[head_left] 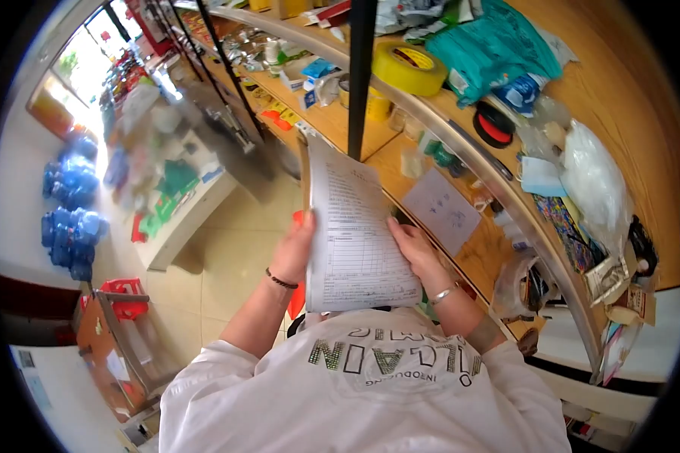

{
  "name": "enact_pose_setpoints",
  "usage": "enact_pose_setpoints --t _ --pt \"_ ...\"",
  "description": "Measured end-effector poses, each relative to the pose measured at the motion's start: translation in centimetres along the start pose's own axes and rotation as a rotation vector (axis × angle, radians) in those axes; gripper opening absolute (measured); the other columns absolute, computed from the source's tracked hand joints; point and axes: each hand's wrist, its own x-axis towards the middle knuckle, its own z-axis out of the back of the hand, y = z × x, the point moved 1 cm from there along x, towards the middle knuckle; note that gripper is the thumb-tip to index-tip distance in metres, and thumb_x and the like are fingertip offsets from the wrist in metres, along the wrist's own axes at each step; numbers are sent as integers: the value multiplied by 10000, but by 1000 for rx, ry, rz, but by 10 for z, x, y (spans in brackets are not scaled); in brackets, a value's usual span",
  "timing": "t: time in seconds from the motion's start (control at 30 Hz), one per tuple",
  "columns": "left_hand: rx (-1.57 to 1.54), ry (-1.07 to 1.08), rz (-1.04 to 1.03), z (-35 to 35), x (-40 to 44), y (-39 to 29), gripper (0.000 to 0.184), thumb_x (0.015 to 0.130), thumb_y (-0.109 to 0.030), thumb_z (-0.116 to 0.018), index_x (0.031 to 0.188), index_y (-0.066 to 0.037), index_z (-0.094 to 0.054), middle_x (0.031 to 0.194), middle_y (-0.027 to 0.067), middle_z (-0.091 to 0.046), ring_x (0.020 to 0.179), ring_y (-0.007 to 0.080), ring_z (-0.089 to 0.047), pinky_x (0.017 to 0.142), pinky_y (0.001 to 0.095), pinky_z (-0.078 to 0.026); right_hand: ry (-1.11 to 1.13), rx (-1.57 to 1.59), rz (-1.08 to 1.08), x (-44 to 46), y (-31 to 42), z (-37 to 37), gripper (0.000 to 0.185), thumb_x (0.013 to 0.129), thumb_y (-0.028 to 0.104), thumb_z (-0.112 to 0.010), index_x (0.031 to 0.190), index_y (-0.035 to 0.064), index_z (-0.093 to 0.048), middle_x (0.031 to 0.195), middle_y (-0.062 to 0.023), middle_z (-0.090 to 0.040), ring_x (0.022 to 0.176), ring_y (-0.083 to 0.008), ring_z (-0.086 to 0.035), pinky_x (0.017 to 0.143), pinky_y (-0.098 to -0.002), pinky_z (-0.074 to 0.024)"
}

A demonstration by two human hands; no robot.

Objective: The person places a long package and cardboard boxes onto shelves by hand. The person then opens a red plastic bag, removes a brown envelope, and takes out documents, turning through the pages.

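At six o'clock, the white shirt (pixel 355 408) bears upside-down lettering. At the dial's centre, the left hand (pixel 298 245) and right hand (pixel 415 248) pinch printed papers (pixel 359 234) by their nine and three o'clock edges, probably keeping them flat; the print is too small to read. Beyond, yellow tape (pixel 409 68) sits at one o'clock, label illegible.

Yellow tape (pixel 409 68) on wooden shelf (pixel 619 90)

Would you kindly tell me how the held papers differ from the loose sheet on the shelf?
The held papers carry dense print and a ruled table; the loose sheet bears sparse, larger marks. The held papers are between the left hand and right hand; the loose sheet lies on the shelf. Both look pale.
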Motion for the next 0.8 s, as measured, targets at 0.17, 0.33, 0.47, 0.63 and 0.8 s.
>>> enact_pose_setpoints --t 0.17,0.33,0.47,0.63,0.8 --pt "-145 170 17 -12 -3 -7 575 920 -455 -452 1270 0 -409 1210 102 -521 1105 184 -502 976 331 -384 93 99 88 4 -11 11 523 870 424 -570 1037 -71 -575 965 -126 -603 881 -166 -551 746 -255 -447" --pt "-192 141 10 -4 0 0 603 912 -471 -454 1285 -1 -398 1246 115 -504 1119 209 -498 977 356 -390 130 312 60 4 -18 20 462 855 370 -615 1034 -54 -577 966 -116 -605 860 -160 -558 730 -267 -461" --pt "-244 150 65 -9 -5 -5 523 937 -444 -414 1257 -32 -448 1210 85 -541 1080 185 -527 930 335 -424 33 484 19 4 -29 13 416 849 336 -631 1026 -39 -603 938 -73 -625 833 -138 -568 736 -262 -458" --pt "-236 121 56 -12 -6 -12 489 948 -427 -397 1256 -52 -450 1194 70 -544 1059 168 -531 923 322 -427 -47 365 192 3 -22 13 478 870 399 -586 1055 -42 -592 968 -86 -624 857 -152 -568 768 -275 -463" --pt "-154 -69 47 -12 -5 -8 553 928 -453 -436 1270 -19 -439 1239 89 -513 1101 188 -501 934 329 -415 -134 392 112 1 -18 8 515 892 425 -535 1097 -48 -557 1013 -101 -610 864 -167 -568 780 -292 -471"
